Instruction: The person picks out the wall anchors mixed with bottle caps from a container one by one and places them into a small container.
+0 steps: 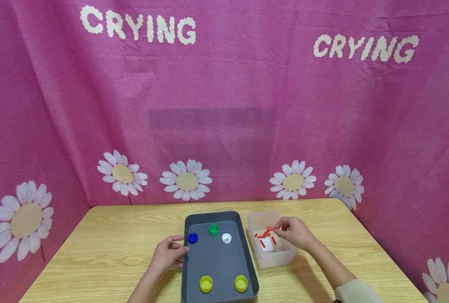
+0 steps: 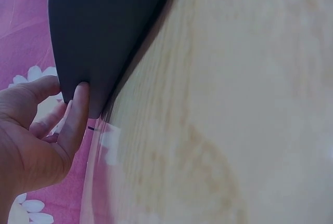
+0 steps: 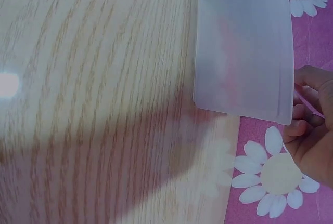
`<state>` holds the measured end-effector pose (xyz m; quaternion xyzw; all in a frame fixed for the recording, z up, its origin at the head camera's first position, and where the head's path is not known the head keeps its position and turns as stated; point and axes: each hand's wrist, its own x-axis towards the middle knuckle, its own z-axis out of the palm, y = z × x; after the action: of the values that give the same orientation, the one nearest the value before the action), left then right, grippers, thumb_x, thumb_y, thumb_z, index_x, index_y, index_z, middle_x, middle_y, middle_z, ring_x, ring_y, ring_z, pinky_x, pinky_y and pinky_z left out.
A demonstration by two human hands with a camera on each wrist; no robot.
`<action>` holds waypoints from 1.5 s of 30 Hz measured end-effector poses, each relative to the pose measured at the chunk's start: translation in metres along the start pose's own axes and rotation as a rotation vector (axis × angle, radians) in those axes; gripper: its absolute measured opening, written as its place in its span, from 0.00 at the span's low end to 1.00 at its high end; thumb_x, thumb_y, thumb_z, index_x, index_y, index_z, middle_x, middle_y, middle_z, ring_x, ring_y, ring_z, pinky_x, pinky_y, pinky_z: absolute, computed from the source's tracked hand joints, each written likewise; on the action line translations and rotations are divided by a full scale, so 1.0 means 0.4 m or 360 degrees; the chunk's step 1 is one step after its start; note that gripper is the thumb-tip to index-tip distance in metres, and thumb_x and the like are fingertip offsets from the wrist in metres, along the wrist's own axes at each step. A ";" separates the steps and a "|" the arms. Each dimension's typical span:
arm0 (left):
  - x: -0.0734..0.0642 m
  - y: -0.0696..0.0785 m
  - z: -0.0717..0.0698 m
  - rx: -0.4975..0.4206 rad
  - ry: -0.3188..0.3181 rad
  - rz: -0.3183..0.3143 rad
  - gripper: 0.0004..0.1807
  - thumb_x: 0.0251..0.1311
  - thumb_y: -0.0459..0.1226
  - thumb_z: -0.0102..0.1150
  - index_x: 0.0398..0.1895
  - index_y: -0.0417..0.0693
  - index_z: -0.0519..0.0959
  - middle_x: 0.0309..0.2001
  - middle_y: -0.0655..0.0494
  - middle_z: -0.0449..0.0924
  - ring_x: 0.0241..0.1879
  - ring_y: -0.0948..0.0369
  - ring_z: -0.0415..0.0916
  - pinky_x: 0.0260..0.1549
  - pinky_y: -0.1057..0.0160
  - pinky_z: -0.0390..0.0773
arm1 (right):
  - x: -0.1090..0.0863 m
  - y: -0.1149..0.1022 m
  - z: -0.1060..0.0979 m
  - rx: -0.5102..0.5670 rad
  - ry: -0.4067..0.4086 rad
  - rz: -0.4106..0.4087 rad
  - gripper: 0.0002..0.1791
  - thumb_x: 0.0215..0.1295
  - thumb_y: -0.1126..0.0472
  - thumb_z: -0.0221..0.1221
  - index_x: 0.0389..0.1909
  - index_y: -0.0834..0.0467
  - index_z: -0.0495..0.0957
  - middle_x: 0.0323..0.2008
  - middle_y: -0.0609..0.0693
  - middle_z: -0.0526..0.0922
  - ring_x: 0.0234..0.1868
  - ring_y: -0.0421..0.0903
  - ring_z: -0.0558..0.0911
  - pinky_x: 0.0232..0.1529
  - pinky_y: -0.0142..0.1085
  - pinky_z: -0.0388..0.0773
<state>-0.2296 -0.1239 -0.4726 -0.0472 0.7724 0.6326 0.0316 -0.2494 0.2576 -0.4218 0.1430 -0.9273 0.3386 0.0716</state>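
My left hand [image 1: 166,254] holds the left side of a dark grey tray [image 1: 218,263], thumb at the rim and fingertips against the outer wall [image 2: 104,42]. Inside the tray lie a blue cap [image 1: 192,238], a green cap [image 1: 213,229], a white cap [image 1: 226,238] and two yellow caps [image 1: 206,284]. Over the translucent bin [image 1: 277,259], my right hand [image 1: 293,232] pinches a small red stick [image 1: 271,229] between thumb and fingers. Several red sticks [image 1: 262,243] lie in the bin. From the right wrist, the bin's wall hides its contents except for a reddish blur.
Both containers stand side by side on a wooden table [image 1: 126,235], the bin right of the tray. A pink curtain [image 1: 224,84] with white daisies and lettering hangs behind and at both sides. A whitish paper [image 1: 267,245] lies in the bin.
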 end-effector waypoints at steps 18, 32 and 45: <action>-0.001 -0.001 -0.003 -0.0001 -0.0006 -0.0039 0.25 0.53 0.32 0.64 0.56 0.36 0.71 0.36 0.46 0.79 0.26 0.59 0.78 0.22 0.59 0.82 | 0.000 -0.016 0.007 0.0026 -0.0061 0.0052 0.02 0.56 0.64 0.62 0.28 0.59 0.80 0.22 0.46 0.73 0.25 0.40 0.68 0.23 0.28 0.66; 0.000 0.001 -0.003 0.0000 -0.0004 -0.0038 0.25 0.54 0.33 0.63 0.56 0.37 0.71 0.35 0.47 0.79 0.25 0.60 0.78 0.21 0.59 0.82 | 0.003 -0.016 0.020 -0.0103 -0.0051 0.0093 0.02 0.56 0.61 0.62 0.27 0.54 0.79 0.21 0.45 0.71 0.23 0.40 0.68 0.22 0.30 0.63; -0.003 0.013 -0.008 0.0013 0.0044 -0.0006 0.23 0.58 0.36 0.60 0.55 0.35 0.71 0.33 0.48 0.78 0.22 0.61 0.77 0.20 0.59 0.82 | 0.001 -0.013 0.005 -0.0052 -0.0002 0.0016 0.05 0.60 0.60 0.60 0.30 0.57 0.81 0.20 0.45 0.73 0.21 0.36 0.67 0.21 0.28 0.65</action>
<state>-0.2290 -0.1262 -0.4668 -0.0573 0.7753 0.6286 0.0224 -0.2482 0.2523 -0.4198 0.1373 -0.9334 0.3238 0.0718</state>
